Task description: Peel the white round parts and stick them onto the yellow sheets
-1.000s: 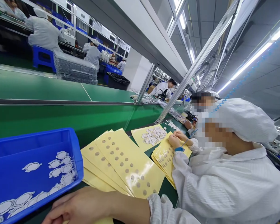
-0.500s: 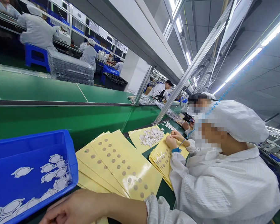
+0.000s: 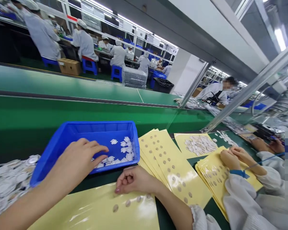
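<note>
My yellow sheet (image 3: 88, 210), before the blue bin (image 3: 100, 127): four dots (image 3: 128, 203), mostly bare. Left hand (image 3: 83, 155) over bin, unclosed; right hand (image 3: 136, 179) curled, grip unclear.

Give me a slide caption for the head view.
Left hand over a blue bin of white pieces, right hand at a dotted yellow sheet.

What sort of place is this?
Most likely a factory assembly floor. White-clad people sit in a row in the background, a blue tray holds many small matching white pieces, and yellow sheets with rows of round spots lie beside it.
</note>
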A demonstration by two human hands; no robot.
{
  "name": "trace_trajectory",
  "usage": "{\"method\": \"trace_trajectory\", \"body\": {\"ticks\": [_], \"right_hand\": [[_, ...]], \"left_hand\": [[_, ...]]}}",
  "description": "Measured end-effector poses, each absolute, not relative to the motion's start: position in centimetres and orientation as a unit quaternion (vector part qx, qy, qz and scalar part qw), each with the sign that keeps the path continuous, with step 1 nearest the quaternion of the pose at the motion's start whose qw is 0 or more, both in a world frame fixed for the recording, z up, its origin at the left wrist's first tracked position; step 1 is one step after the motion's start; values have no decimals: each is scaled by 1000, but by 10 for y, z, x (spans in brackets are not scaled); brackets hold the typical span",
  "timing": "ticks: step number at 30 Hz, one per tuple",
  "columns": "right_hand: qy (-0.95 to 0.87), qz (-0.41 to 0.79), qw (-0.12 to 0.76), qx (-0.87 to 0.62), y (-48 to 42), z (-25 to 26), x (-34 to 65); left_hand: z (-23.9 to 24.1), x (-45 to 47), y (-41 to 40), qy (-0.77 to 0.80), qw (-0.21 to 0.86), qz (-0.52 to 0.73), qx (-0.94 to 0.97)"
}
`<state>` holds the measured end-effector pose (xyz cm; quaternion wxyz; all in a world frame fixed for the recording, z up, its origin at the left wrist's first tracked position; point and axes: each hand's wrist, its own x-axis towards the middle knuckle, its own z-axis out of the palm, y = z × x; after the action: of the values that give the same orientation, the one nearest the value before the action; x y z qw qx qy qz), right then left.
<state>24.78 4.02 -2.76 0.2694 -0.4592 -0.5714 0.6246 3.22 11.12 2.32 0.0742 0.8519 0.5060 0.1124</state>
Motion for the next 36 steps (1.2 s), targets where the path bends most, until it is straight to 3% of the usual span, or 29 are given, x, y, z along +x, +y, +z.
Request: {"method": "trace_trajectory", "body": {"ticks": [5, 11, 16, 18, 21, 27, 31, 36], "right_hand": [[-571, 620, 276, -463, 37, -20, 246], [-555, 632, 272, -468, 36, -21, 246], [-559, 630, 278, -463, 36, -23, 247], [-555, 630, 274, -469, 36, -24, 247], [-565, 622, 280, -464, 34, -25, 247], [-508, 624, 366, -467, 24, -26, 231], [-414, 639, 444, -472, 17, -32, 212], [-375, 638, 478, -473, 14, -40, 201]], "left_hand": [[33, 66, 137, 490, 150, 26, 859], [29, 70, 146, 503, 227, 53, 833], [36, 55, 97, 561, 239, 241, 755], [27, 49, 62, 559, 343, 390, 646], [1, 47, 21, 537, 499, 445, 514], [-25, 54, 14, 569, 599, 415, 382], [-22, 54, 17, 557, 624, 405, 369], [-27, 52, 13, 546, 622, 393, 401]]}}
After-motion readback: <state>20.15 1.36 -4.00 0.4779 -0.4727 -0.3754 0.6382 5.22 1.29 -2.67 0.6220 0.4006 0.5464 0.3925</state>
